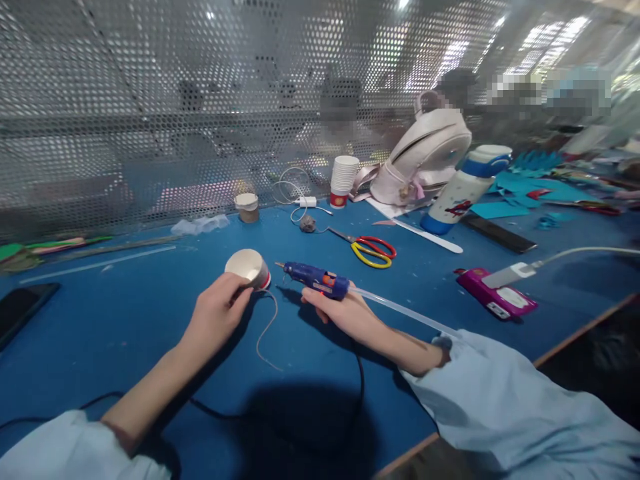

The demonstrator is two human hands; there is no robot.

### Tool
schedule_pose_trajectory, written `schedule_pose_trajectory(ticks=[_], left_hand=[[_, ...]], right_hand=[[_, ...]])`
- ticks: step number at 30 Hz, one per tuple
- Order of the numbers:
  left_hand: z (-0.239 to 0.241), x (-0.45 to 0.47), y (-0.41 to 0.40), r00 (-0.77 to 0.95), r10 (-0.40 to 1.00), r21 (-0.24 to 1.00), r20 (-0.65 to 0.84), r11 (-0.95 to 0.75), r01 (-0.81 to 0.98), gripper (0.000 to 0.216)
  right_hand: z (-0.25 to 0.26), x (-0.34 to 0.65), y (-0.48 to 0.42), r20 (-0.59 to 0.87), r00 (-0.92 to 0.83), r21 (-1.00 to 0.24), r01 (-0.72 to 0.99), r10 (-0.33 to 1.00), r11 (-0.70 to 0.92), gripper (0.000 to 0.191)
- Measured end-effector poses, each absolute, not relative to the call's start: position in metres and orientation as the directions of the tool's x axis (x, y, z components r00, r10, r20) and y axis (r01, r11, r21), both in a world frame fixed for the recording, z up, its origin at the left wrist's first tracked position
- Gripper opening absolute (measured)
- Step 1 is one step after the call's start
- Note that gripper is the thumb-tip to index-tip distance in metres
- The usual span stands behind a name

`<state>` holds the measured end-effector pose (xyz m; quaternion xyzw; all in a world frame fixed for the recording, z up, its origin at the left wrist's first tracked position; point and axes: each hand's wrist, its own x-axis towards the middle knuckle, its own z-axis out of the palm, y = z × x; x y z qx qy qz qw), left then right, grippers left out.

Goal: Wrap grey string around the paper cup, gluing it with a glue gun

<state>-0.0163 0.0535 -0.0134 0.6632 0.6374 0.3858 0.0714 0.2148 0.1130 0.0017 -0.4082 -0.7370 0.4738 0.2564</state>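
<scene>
A white paper cup (249, 265) with a red band low on its side stands on the blue table, tilted, its mouth toward me. My left hand (218, 308) is closed at its near side, thumb and forefinger pinched by the rim. From beside those fingertips a thin string (273, 313) curls down over the tabletop. My right hand (345, 312) grips a blue hot glue gun (320, 279), its nozzle pointing left, a short way right of the cup. A clear glue stick (405, 309) sticks out of the gun's back, over my right forearm.
Scissors (373, 250), a small ball of string (307, 225), stacked paper cups (344, 180) and a wrapped cup (247, 208) lie beyond. Right are a bottle (465, 190), a backpack (425, 157) and a magenta power strip (495, 293). A phone (25, 307) lies left; a black cord (215, 412) runs in front.
</scene>
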Motion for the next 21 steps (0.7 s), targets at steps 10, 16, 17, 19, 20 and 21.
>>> schedule_pose_trajectory(ticks=[10,16,17,19,20,21], left_hand=[[-0.016,0.0,0.039,-0.412,0.911,0.997,-0.008,0.038,0.064,0.028],[-0.012,0.005,0.036,-0.474,0.88,0.978,0.015,0.086,0.19,0.027],[-0.011,0.005,0.036,-0.479,0.878,0.977,0.016,0.089,0.194,0.027],[-0.01,0.006,0.035,-0.477,0.879,0.973,0.018,0.094,0.211,0.027],[-0.009,0.007,0.034,-0.474,0.88,0.969,0.02,0.1,0.226,0.027],[-0.009,0.007,0.034,-0.471,0.882,0.964,0.022,0.106,0.245,0.027]], right_hand=[[-0.002,0.215,0.098,0.265,-0.597,-0.8,0.302,0.757,0.518,0.004],[-0.012,0.217,0.1,0.332,-0.638,-0.701,0.326,0.695,0.634,0.009],[-0.012,0.217,0.1,0.334,-0.637,-0.696,0.331,0.695,0.638,0.01],[-0.012,0.216,0.1,0.35,-0.635,-0.687,0.326,0.689,0.65,0.012],[-0.012,0.216,0.1,0.363,-0.632,-0.684,0.318,0.684,0.657,0.012],[-0.012,0.215,0.1,0.373,-0.632,-0.681,0.311,0.679,0.663,0.013]])
